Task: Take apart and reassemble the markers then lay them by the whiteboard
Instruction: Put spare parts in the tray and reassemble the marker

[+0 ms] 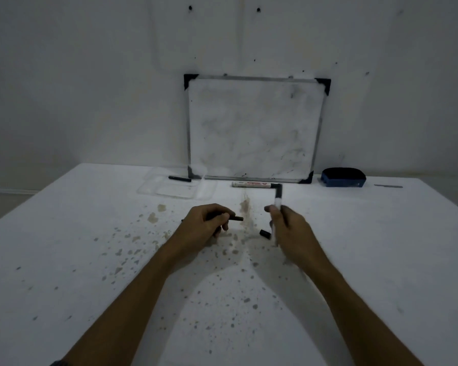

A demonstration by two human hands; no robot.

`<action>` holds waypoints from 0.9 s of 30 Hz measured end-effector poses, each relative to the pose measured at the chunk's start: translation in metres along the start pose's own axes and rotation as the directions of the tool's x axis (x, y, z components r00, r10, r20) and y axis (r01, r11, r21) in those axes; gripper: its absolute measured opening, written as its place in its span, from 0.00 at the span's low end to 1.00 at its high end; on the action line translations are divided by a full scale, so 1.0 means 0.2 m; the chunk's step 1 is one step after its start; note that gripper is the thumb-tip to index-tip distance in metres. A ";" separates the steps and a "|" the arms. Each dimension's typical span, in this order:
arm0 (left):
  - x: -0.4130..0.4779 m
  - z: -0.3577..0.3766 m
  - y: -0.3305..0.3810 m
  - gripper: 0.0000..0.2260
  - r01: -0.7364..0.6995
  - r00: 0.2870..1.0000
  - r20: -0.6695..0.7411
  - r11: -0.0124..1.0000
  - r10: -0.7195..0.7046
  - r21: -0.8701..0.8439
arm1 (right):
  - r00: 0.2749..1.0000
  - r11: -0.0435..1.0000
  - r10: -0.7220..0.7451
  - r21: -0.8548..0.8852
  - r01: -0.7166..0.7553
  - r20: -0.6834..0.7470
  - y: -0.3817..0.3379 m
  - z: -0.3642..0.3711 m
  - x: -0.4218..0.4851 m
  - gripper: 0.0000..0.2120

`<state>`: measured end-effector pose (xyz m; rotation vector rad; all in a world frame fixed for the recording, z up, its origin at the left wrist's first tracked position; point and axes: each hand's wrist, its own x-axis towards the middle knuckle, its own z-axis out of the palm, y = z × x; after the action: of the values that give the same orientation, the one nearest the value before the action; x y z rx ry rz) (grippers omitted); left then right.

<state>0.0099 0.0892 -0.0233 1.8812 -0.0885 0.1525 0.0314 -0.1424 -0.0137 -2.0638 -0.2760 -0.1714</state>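
Observation:
My left hand [205,222] is closed around a dark marker part [236,218] whose end sticks out to the right. My right hand [286,228] grips a white marker body [277,199] held upright, its black end on top. A small black cap [265,233] lies on the table between my hands. A whole white marker [251,184] lies in front of the whiteboard [254,128], which leans on the wall. A black marker piece [179,178] rests in a clear plastic tray [175,190].
A blue board eraser [343,177] sits to the right of the whiteboard. A thin grey strip [388,186] lies further right. The white table [90,260] is speckled with brownish stains around my hands.

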 end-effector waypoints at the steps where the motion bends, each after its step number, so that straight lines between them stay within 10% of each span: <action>1: 0.00 -0.02 0.01 0.09 -0.026 1.000 0.001 0.996 0.026 0.087 | 0.997 0.984 -0.071 -0.160 0.076 0.038 0.00 0.02 -0.02 0.18; 7: -0.08 -0.15 0.05 0.07 0.040 0.999 -0.019 0.898 -0.035 0.438 | 0.954 0.765 -0.227 -0.570 0.300 0.197 -0.01 0.15 -0.13 0.18; 15: -0.29 -0.28 0.07 0.08 0.130 0.987 -0.135 0.905 -0.082 0.405 | 0.944 0.590 -0.218 -0.736 0.331 0.249 -0.04 0.22 -0.15 0.20; 27: -0.03 -0.66 0.15 0.05 0.001 0.990 -0.126 0.901 0.060 0.433 | 0.913 0.834 0.027 -0.513 0.203 0.406 -0.23 0.46 0.46 0.24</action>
<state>-0.0079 0.2054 0.0454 2.3089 0.0138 0.3457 0.1093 -0.0284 0.0018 -2.6574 -0.6390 0.1420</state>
